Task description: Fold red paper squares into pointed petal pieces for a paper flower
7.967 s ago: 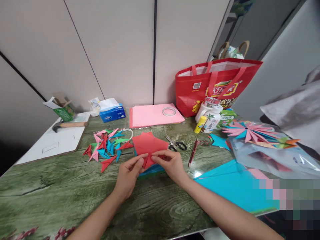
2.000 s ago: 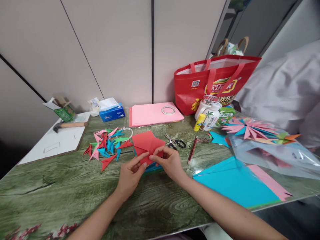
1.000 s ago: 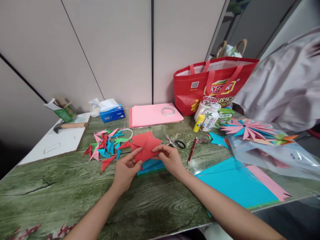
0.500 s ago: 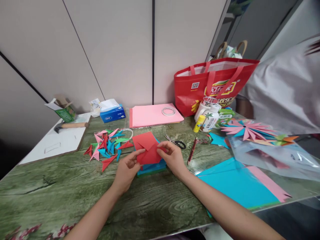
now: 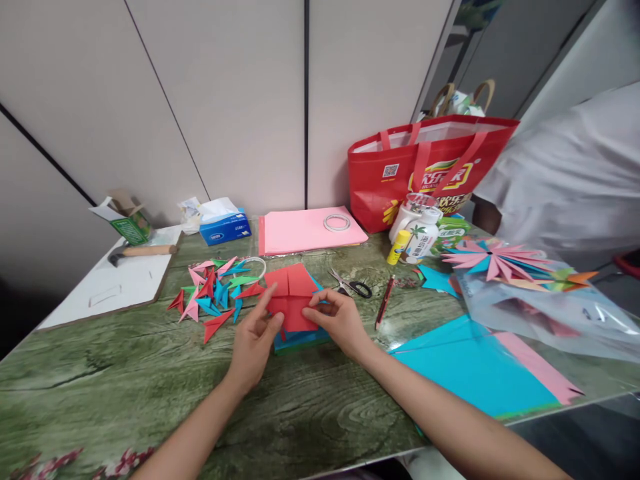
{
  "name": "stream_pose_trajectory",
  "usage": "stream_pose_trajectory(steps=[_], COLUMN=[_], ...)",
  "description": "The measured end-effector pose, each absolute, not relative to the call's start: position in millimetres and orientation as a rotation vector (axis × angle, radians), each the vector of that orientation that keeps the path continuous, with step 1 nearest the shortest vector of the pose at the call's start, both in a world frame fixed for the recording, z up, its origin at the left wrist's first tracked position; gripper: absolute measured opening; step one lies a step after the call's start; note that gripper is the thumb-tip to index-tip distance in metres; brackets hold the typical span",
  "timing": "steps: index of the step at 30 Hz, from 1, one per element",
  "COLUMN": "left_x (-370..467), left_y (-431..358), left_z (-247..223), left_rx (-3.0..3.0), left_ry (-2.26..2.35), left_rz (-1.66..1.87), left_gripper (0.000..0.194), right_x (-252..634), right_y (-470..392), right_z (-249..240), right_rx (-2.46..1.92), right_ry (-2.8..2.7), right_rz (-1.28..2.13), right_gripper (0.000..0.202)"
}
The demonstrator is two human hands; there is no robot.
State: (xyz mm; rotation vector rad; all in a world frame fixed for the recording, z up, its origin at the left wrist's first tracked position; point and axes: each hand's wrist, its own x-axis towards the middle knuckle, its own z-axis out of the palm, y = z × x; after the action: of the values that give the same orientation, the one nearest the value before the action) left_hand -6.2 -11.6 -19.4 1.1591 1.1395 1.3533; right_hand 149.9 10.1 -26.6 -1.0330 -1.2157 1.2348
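A partly folded piece of red paper (image 5: 294, 311) lies over a small stack of blue sheets (image 5: 302, 339) in the middle of the table. On its left edge rest the thumb and fingers of my left hand (image 5: 254, 343). My right hand (image 5: 342, 323) pinches its right side between thumb and forefinger. To the left is a heap of folded paper pieces (image 5: 215, 292) in red, pink, blue and green. Just beyond my right hand lie black-handled scissors (image 5: 360, 289), with a dark red pen (image 5: 385, 303) to their right.
Pink sheets (image 5: 300, 230) with a tape roll lie at the back, beside a tissue box (image 5: 225, 227). A red bag (image 5: 425, 167), bottles and a glue stick (image 5: 399, 247) stand at right. Large blue paper (image 5: 475, 370) lies front right. Another person's sleeve (image 5: 575, 173) shows.
The red paper's flaps now lie flatter, with a vertical seam showing. My left thumb has come onto the paper and my right fingers have shifted slightly left. The person at right has moved slightly.
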Motion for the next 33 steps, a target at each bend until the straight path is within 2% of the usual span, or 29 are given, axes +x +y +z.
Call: stream_pose_trajectory(steps=[2,3,7,12,17,24,29,33], left_x=[-9.9,-11.6,-15.4,-13.2,-11.3,-11.7,-10.6,-9.5], left_y=[-9.1,-7.5,-2.9,-3.5,-3.4,-3.2,-3.8,-5.4], left_z=[-23.4,-24.8,-25.2,-18.7,-13.6,-15.2,-12.2,-10.8], left_rx=[1.130,1.109,1.067,1.048,0.929,0.841,0.813,0.815], left_ry=[1.149,1.148,1.138,1.134,1.058,1.037,1.031,1.000], left_rz=[1.362,1.373,1.385,1.339,1.380,1.370,1.346,1.276], left_gripper=[0.041,0.039,0.040,0.035,0.032,0.026,0.028,0.039], right_x=[148.1,147.4,147.3,149.3,149.8,151.5,151.7,151.3], right_y=[8.1,7.3,7.1,8.5,6.1,5.3,4.5,4.3], right_z=[-25.3,-24.7,-25.1,-31.1,-31.8,-27.5,-23.5,-23.4], right_rx=[-0.994,-0.965,-0.875,-0.916,-0.959,-0.964,-0.962,-0.973], right_ry=[-1.232,-1.227,-1.241,-1.491,-1.636,-1.697,-1.739,-1.726], right_rz=[1.270,1.286,1.298,1.163,1.077,1.112,1.126,1.109], right_gripper=[0.019,0.018,0.012,0.020,0.018,0.032,0.030,0.033])
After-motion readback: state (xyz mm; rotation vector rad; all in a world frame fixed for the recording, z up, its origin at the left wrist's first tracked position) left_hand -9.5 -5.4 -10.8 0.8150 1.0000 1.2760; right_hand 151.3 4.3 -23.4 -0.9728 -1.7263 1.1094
